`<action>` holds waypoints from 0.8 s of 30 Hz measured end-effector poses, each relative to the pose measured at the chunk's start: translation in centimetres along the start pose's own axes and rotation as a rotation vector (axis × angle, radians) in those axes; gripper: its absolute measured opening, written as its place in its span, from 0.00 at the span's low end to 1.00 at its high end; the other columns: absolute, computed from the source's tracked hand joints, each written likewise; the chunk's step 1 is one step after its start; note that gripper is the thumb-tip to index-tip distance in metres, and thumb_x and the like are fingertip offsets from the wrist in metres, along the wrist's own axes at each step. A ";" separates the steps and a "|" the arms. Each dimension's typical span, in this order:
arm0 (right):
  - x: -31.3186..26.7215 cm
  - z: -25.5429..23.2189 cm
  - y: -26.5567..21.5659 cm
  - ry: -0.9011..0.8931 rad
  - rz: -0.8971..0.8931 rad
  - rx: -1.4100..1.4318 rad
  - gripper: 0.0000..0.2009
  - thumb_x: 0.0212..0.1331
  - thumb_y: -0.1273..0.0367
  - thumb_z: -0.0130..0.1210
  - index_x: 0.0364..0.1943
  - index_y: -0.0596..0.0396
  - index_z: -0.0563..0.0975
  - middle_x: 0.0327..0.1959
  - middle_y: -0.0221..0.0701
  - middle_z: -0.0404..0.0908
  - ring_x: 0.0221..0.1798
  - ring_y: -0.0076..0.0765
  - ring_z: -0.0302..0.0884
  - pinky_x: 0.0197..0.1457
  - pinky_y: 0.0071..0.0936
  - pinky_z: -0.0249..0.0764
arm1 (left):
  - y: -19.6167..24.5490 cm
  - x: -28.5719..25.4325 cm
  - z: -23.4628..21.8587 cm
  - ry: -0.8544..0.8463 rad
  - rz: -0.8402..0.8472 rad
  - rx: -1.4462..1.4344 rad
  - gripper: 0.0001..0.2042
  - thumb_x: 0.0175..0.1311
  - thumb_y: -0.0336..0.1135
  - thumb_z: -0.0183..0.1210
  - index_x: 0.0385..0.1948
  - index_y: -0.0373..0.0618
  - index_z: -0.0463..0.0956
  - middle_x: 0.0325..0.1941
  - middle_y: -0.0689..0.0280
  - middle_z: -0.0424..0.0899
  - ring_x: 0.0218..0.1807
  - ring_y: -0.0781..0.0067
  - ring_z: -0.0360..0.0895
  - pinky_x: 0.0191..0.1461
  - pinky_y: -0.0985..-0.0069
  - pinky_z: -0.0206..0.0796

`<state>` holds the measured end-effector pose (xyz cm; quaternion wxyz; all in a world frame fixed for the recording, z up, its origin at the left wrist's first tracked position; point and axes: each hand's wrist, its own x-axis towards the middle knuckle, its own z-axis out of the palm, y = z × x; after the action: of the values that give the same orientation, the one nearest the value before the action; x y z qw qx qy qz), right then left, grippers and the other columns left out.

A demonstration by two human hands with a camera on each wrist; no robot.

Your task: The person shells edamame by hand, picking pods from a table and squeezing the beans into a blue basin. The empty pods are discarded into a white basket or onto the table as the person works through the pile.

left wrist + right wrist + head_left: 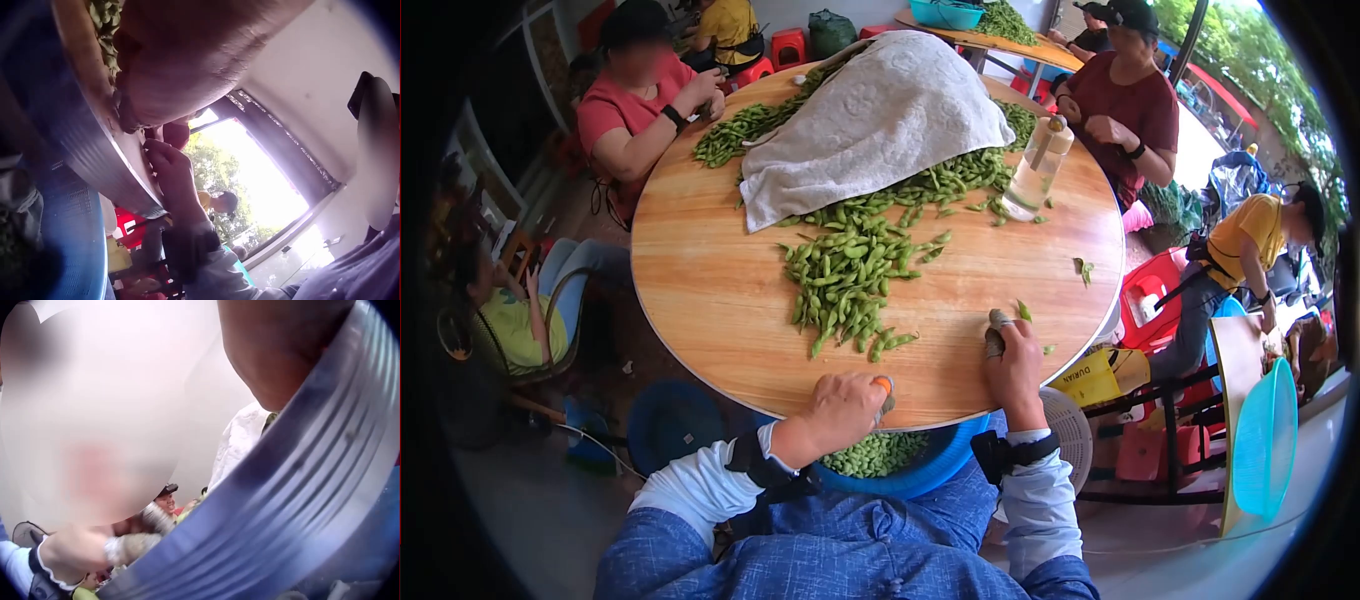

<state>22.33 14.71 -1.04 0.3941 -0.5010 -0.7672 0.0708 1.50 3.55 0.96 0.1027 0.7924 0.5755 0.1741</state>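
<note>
Pods point(847, 265) could drop into the tub point(963, 448) if a sleeve point(698, 490) sweeps wide — whether left hand point(837, 408) or right hand point(1016, 368) grips anything, I can't tell.

A loose heap of plump, green, unshelled bean pods point(850, 270) lay on the round, wood-grained tabletop point(720, 290), its near end narrowing toward the edge and its far end reaching a draped, greyish-white cloth point(880, 120). One slim, green pod point(1023, 311) sat well apart from that heap, toward the right. Small, pale green, shelled beans point(875, 456) lay massed in a round, blue plastic basin point(956, 447), partly hidden below the tabletop's near rim.
</note>
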 end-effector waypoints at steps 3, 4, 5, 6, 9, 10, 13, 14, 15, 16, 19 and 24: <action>-0.5 -0.2 -0.4 0.077 0.159 0.142 0.08 0.46 0.76 0.51 0.33 0.58 0.75 0.27 0.39 0.72 0.32 0.45 0.70 0.35 0.33 0.67 | 1.4 -1.8 -1.6 -0.043 0.133 -0.108 0.09 0.47 0.39 0.59 0.22 0.43 0.74 0.22 0.61 0.74 0.26 0.60 0.73 0.27 0.66 0.63; -0.6 -0.1 -0.5 0.098 0.160 0.176 0.08 0.46 0.77 0.51 0.33 0.59 0.75 0.27 0.39 0.72 0.32 0.45 0.70 0.35 0.32 0.67 | 1.5 -1.6 -1.8 0.000 0.125 -0.135 0.09 0.47 0.39 0.59 0.23 0.43 0.74 0.22 0.61 0.73 0.26 0.60 0.73 0.27 0.66 0.63; -0.6 0.0 -0.5 0.119 0.161 0.211 0.08 0.45 0.77 0.52 0.33 0.59 0.75 0.27 0.39 0.71 0.31 0.44 0.70 0.35 0.31 0.67 | 1.5 -1.1 -2.0 0.044 0.116 -0.161 0.10 0.47 0.39 0.59 0.23 0.43 0.74 0.22 0.61 0.73 0.26 0.60 0.73 0.26 0.66 0.63; -0.7 0.0 -0.5 0.142 0.161 0.245 0.08 0.45 0.77 0.52 0.32 0.59 0.74 0.27 0.38 0.71 0.30 0.43 0.71 0.35 0.30 0.67 | 1.5 -0.4 -2.3 0.089 0.109 -0.186 0.10 0.46 0.39 0.59 0.24 0.43 0.74 0.22 0.61 0.73 0.26 0.60 0.73 0.26 0.66 0.63; -0.9 -0.2 -0.3 0.142 0.120 0.323 0.08 0.45 0.77 0.53 0.33 0.60 0.75 0.28 0.39 0.72 0.30 0.40 0.72 0.35 0.26 0.68 | 0.2 3.1 -1.6 0.199 0.039 -0.035 0.11 0.46 0.38 0.58 0.28 0.42 0.73 0.26 0.60 0.72 0.30 0.58 0.73 0.32 0.67 0.64; -1.1 -0.4 -0.5 0.117 0.138 0.354 0.08 0.45 0.77 0.53 0.33 0.60 0.75 0.28 0.38 0.73 0.31 0.39 0.72 0.34 0.26 0.68 | -0.3 4.2 -1.4 0.229 0.024 0.029 0.11 0.47 0.37 0.58 0.29 0.42 0.73 0.27 0.60 0.72 0.31 0.58 0.73 0.33 0.67 0.64; -2.7 -1.1 -1.9 0.044 0.175 0.443 0.09 0.46 0.78 0.52 0.34 0.61 0.75 0.29 0.36 0.74 0.31 0.32 0.72 0.34 0.22 0.68 | -2.0 6.3 0.1 0.022 -0.058 0.215 0.11 0.46 0.35 0.57 0.31 0.41 0.72 0.29 0.59 0.72 0.33 0.57 0.72 0.36 0.66 0.63; -3.3 -1.3 -2.2 0.012 0.193 0.488 0.09 0.47 0.78 0.52 0.35 0.61 0.75 0.29 0.35 0.74 0.32 0.30 0.73 0.36 0.21 0.68 | -2.3 6.3 0.4 0.047 -0.033 0.218 0.11 0.46 0.34 0.57 0.31 0.40 0.72 0.29 0.59 0.72 0.32 0.57 0.72 0.35 0.66 0.64; -4.1 -1.4 -2.5 -0.020 0.216 0.534 0.09 0.49 0.78 0.51 0.36 0.62 0.75 0.29 0.33 0.75 0.32 0.27 0.73 0.37 0.20 0.68 | -2.1 6.3 0.3 0.069 -0.008 0.221 0.10 0.46 0.33 0.56 0.30 0.40 0.72 0.28 0.58 0.73 0.32 0.57 0.72 0.35 0.66 0.64; -4.8 -1.6 -2.8 -0.055 0.238 0.580 0.10 0.50 0.78 0.50 0.37 0.62 0.75 0.29 0.32 0.75 0.33 0.25 0.73 0.38 0.19 0.69 | -1.9 6.1 0.1 0.090 0.015 0.224 0.10 0.47 0.32 0.56 0.30 0.39 0.71 0.28 0.58 0.73 0.31 0.56 0.73 0.34 0.66 0.64; -5.9 -2.2 -4.9 -0.200 0.440 0.890 0.10 0.52 0.77 0.49 0.40 0.63 0.73 0.28 0.26 0.74 0.36 0.21 0.71 0.42 0.18 0.67 | -0.4 5.1 -2.2 0.088 -0.013 -0.169 0.04 0.53 0.28 0.50 0.27 0.38 0.70 0.27 0.58 0.75 0.29 0.64 0.74 0.32 0.71 0.65; -5.7 -3.5 -8.4 -0.457 0.602 1.254 0.12 0.53 0.67 0.52 0.38 0.61 0.74 0.29 0.24 0.75 0.30 0.17 0.67 0.35 0.13 0.62 | 0.3 1.4 -2.5 -0.241 -0.338 -1.431 0.06 0.57 0.33 0.52 0.27 0.40 0.71 0.20 0.69 0.74 0.20 0.86 0.67 0.22 0.88 0.57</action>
<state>19.77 4.91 2.48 0.4004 -0.3430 -0.4746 0.7048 1.18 4.71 3.54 0.6813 0.4464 0.4203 0.4000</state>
